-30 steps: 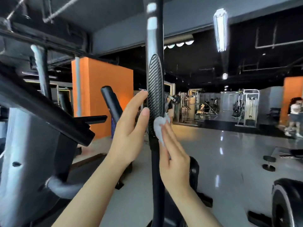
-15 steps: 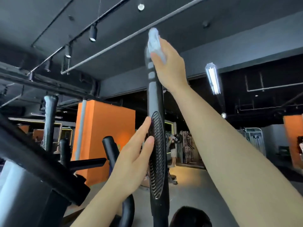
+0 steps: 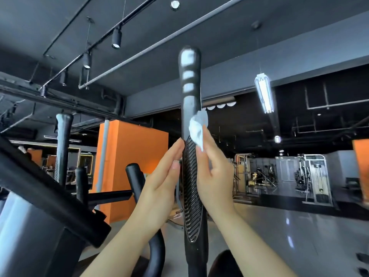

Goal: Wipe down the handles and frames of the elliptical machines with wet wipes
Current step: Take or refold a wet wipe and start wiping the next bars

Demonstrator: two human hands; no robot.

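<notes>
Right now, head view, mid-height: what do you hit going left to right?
Second upright handle → orange pillar → left hand → handle being wiped → right hand pressing wet wipe → weight machine.

No readable text, labels or signs anywhere

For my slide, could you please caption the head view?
Right hand presses a wipe on the upright handle; left hand steadies it.

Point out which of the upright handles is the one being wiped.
The tall centre handle with the ribbed oval grip: the right hand presses a wet wipe to it and the left hand steadies it. The other handles, left of it, go untouched.
</notes>
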